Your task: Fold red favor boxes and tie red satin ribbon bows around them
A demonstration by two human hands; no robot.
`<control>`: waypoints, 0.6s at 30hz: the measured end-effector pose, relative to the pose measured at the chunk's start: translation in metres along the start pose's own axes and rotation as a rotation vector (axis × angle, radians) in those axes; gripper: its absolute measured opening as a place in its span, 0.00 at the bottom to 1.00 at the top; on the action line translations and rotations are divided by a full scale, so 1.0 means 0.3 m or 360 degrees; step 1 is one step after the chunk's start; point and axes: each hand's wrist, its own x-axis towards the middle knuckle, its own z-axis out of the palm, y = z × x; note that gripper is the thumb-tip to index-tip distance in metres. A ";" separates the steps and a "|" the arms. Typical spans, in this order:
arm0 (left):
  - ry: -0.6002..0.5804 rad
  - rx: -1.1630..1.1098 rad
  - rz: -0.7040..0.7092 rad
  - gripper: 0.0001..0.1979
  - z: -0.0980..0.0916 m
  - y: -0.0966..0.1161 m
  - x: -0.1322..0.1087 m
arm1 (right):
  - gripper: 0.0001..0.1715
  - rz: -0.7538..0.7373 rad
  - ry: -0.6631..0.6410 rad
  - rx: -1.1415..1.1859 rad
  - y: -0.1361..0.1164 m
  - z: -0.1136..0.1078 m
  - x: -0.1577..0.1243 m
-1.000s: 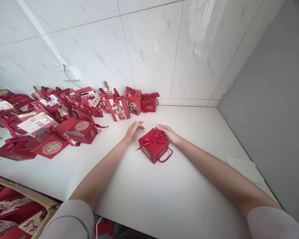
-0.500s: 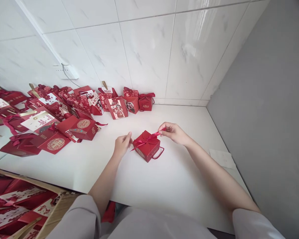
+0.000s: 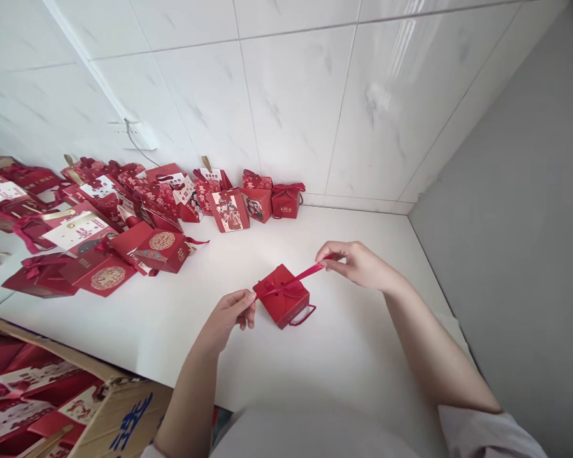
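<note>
A small red gift box [image 3: 281, 313] sits on the white tabletop, its cord handle [image 3: 304, 316] sticking out at the right. Across its top runs a shiny red ribbon [image 3: 309, 272], crossed or knotted at the middle. My left hand [image 3: 232, 313] pinches one ribbon end at the box's left corner. Up and to the right of the box, my right hand [image 3: 353, 262] pinches the other end, and that stretch of ribbon is taut. Whether the ribbon's centre is a full bow or a plain knot, I cannot tell.
Several red gift boxes [image 3: 160, 247] crowd the table's left side, with a row of more, ending in a ribboned box [image 3: 287, 200], along the tiled wall [image 3: 291, 114]. At lower left stands a cardboard carton [image 3: 138, 407] of red boxes. A grey panel [image 3: 516, 222] borders the right.
My right hand has moved right, drawing the ribbon out longer. My left hand has come lower and now grips the left ribbon end. The view has shifted slightly.
</note>
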 end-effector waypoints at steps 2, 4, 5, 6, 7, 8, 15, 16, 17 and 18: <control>0.0022 0.0099 0.0044 0.19 -0.047 0.021 -0.014 | 0.10 0.0011 0.0088 -0.0077 -0.006 -0.042 -0.023; 0.0076 0.0174 0.0116 0.19 -0.097 0.048 -0.024 | 0.10 0.0020 0.0197 -0.0153 -0.012 -0.089 -0.051; 0.0133 0.0178 0.0157 0.19 -0.122 0.063 -0.029 | 0.10 0.0027 0.0260 -0.0193 -0.014 -0.114 -0.067; 0.0204 0.0162 0.0198 0.18 -0.146 0.079 -0.033 | 0.10 0.0048 0.0312 -0.0236 -0.015 -0.138 -0.084; 0.0286 0.0131 0.0237 0.18 -0.169 0.096 -0.039 | 0.10 0.0073 0.0369 -0.0284 -0.015 -0.161 -0.102; 0.0371 0.0090 0.0279 0.18 -0.190 0.113 -0.045 | 0.10 0.0106 0.0419 -0.0330 -0.013 -0.183 -0.121; 0.0533 0.0076 0.0590 0.17 -0.231 0.277 -0.065 | 0.07 0.0165 0.0675 -0.0364 -0.017 -0.265 -0.213; 0.0474 0.0144 0.0617 0.17 -0.216 0.308 -0.058 | 0.07 0.0144 0.0716 -0.0326 -0.027 -0.263 -0.211; 0.0422 0.0204 0.0659 0.16 -0.197 0.340 -0.048 | 0.07 0.0117 0.0763 -0.0277 -0.041 -0.259 -0.204; 0.0370 0.0252 0.0698 0.15 -0.174 0.371 -0.036 | 0.07 0.0084 0.0805 -0.0214 -0.058 -0.252 -0.191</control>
